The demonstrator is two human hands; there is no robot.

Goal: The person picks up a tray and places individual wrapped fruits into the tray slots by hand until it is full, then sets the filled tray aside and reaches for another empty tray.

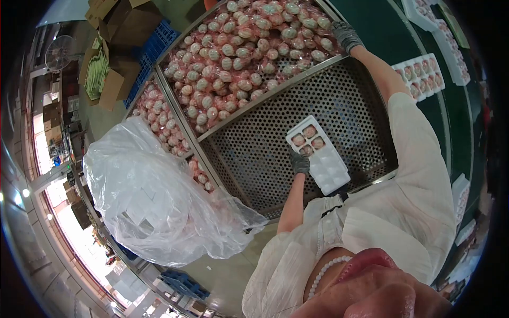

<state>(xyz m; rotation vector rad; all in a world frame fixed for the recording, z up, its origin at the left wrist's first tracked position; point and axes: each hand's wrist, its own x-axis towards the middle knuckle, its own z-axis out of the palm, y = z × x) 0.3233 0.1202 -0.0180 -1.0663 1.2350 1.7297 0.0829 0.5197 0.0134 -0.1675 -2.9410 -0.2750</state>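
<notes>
My left hand [300, 161], in a dark grey glove, grips the left edge of a white foam tray [330, 168] beside its filled pockets. Several round pieces [309, 131] in reddish clear wrap sit in the pockets at the tray's far end; the near pockets hold nothing. The tray lies over a perforated metal surface [254, 140]. My right hand [347, 37], gloved too, reaches to the far right corner of a bin of wrapped round pieces [228, 63]. Its fingers are stretched out over the metal rim [297, 79], by the pile, with nothing visible in them.
Clear plastic sheeting [159, 196] bulges over the left side bin. More wrapped pieces [159, 116] lie in that bin. On the right, a green conveyor [432, 127] carries a filled tray [419, 77]. Cardboard boxes [130, 29] and blue crates [156, 47] stand at far left.
</notes>
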